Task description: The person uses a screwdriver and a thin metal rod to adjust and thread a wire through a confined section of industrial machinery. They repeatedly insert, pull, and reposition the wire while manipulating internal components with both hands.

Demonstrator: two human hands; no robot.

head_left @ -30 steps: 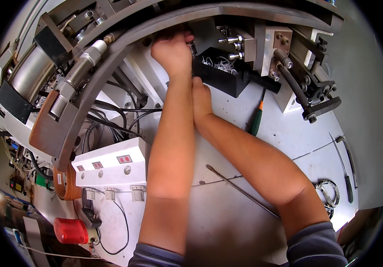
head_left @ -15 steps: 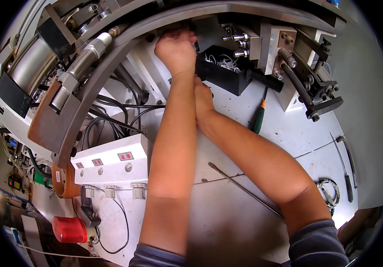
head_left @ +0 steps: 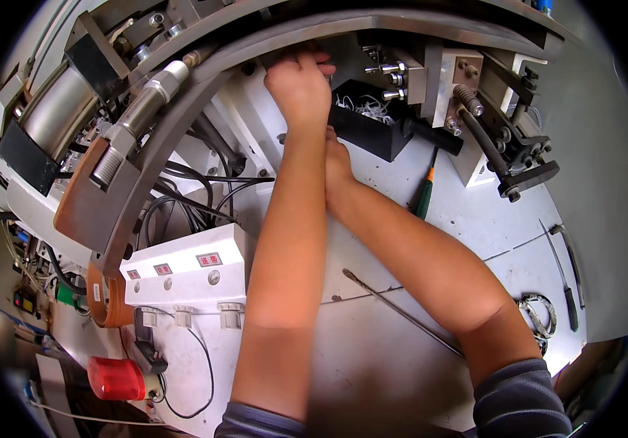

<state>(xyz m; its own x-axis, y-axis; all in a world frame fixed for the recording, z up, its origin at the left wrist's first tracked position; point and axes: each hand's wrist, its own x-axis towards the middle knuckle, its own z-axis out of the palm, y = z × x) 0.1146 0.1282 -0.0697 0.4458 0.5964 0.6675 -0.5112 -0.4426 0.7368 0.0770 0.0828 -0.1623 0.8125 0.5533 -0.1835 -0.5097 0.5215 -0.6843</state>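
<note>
My left hand (head_left: 301, 89) reaches under the curved metal beam (head_left: 307, 42), its fingers bent inward beside the black bin (head_left: 372, 133). A small bit of shiny metal shows at its fingertips; what it grips is hidden. Just below, my right hand (head_left: 338, 159) is closed, partly covered by my left forearm. Its fingertips and anything in them are out of sight. White stringy scraps (head_left: 366, 106) lie in the bin.
A green-handled screwdriver (head_left: 423, 196) and a long metal rod (head_left: 401, 311) lie on the white table. A white control box (head_left: 186, 274) with knobs, black cables (head_left: 182, 201) and a red beacon lamp (head_left: 115, 378) are left. A metal clamp mechanism (head_left: 500, 135) stands right.
Both hands have shifted slightly rightward in the picture, along with a small shift of the whole view. My left fingers are bent a little differently. The tools lie as before.
</note>
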